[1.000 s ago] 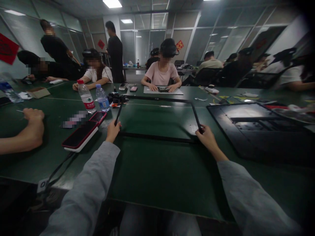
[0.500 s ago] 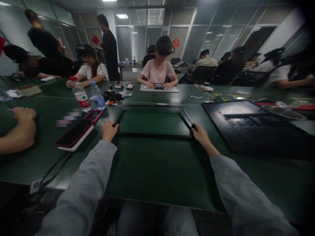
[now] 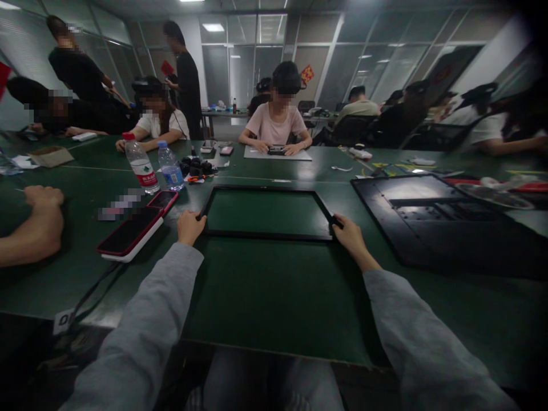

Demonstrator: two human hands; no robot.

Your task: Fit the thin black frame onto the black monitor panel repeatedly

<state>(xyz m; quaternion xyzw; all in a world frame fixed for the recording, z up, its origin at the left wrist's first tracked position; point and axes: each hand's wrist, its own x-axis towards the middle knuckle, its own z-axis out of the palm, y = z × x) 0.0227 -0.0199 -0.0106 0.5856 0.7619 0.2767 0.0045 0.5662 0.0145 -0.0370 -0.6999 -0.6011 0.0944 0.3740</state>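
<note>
At the tabletop [image 3: 274,297], a frame [image 3: 265,234] sits between the left hand [image 3: 190,227] and the right hand [image 3: 349,233], with a phone [image 3: 128,231] to its left, two bottles [image 3: 143,168] just behind the phone, a panel [image 3: 411,228] to the frame's right, and a seated person [image 3: 276,123] across the far side.

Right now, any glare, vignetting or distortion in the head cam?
Head view: dark panel catches glare toward its far edge; green table shines through the opening of the black frame; upper right corner is black; room verticals lean outward toward both sides.
</note>
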